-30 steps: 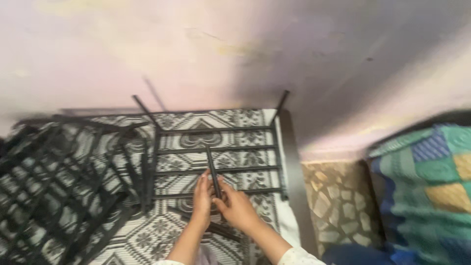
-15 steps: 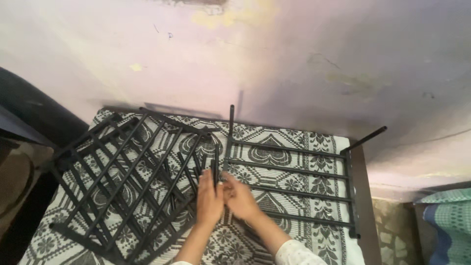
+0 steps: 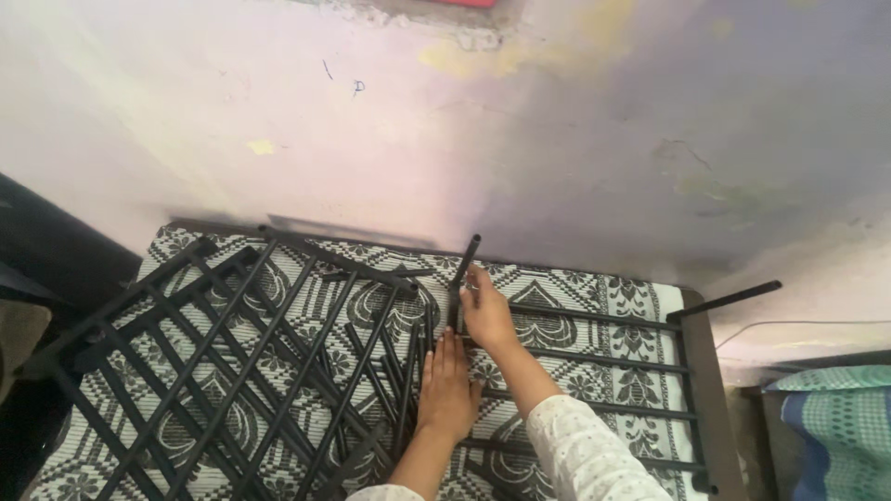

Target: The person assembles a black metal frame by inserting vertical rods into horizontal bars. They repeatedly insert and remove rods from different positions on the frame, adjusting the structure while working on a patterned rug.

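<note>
Below, patterned blk/wht mat (image 3: 594,292) w/ black racks (image 3: 232,371), mauve wall (image 3: 557,139) behind.

A black metal rack frame (image 3: 594,371) with thin parallel horizontal rods lies flat on a black-and-white patterned mat. A short black tube (image 3: 461,283) stands upright at its left edge, tilted slightly, seemingly joined to the frame. Just left, a black lattice panel (image 3: 232,362) of crossing diagonal bars lies slanted, its near side raised.
</note>
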